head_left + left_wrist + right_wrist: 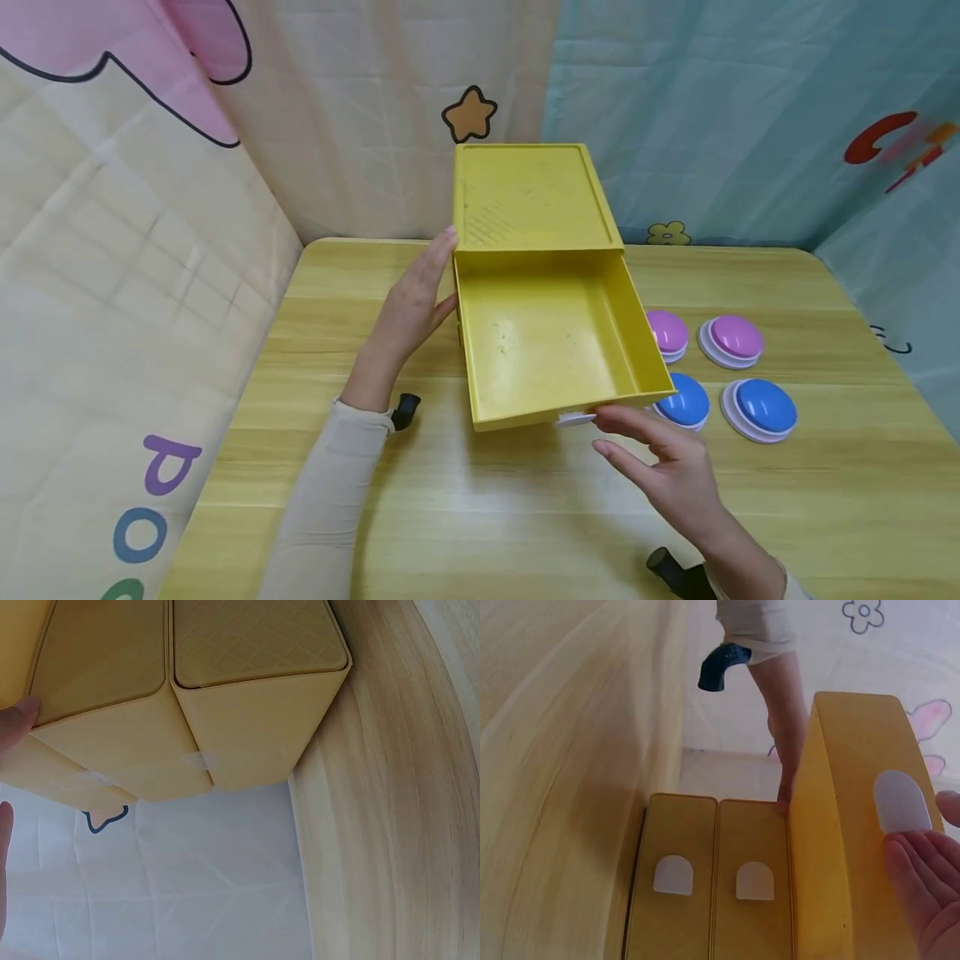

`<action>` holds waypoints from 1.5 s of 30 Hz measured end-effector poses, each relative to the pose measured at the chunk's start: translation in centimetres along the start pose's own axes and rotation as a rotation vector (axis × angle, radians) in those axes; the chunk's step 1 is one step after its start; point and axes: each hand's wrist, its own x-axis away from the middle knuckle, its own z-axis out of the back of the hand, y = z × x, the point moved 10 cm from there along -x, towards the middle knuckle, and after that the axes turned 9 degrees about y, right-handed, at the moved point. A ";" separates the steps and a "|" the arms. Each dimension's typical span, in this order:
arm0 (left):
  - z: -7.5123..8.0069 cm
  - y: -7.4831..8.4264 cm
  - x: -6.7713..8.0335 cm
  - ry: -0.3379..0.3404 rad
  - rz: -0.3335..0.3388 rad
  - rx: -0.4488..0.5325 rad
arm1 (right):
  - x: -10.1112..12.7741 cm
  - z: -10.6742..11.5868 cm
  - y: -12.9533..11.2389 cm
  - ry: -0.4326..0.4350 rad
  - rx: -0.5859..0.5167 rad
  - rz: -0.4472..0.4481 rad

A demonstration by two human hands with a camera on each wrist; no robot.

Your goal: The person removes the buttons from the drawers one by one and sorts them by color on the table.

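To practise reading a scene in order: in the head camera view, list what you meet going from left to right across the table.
Left hand → yellow drawer box with its top drawer pulled out → right hand → far purple button → far blue button.

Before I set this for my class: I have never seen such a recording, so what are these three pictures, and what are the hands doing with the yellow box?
No machine here: a person with bare hands wears three cameras. The large picture comes from the head, looking down at a wooden table. The other two come from the wrists, close up. On the table stands a yellow drawer unit with its top drawer pulled out and empty. The left hand rests flat against the unit's side. The right hand has its fingers at the drawer's white tab handle; whether they pinch it is unclear. Right of the unit lie two purple domed buttons and two blue ones.
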 end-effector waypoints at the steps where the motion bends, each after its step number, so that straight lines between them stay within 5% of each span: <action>1: 0.0 0.0 0.0 -0.001 0.000 -0.001 | 0.1 -0.1 0.2 0.012 -0.007 -0.001; 12: 0.0 -0.2 0.4 -0.019 0.012 -0.004 | -0.6 -0.8 -0.5 0.176 0.038 0.115; 19: 0.0 -0.2 0.5 -0.016 0.025 0.004 | -1.5 -1.4 0.2 0.193 0.098 0.163; 32: 0.0 -0.1 0.4 -0.005 0.011 0.004 | -6.7 -2.5 3.7 0.207 0.226 0.043; 45: -0.1 0.2 0.2 0.022 -0.034 0.015 | -11.8 -3.6 7.8 0.248 0.184 -0.041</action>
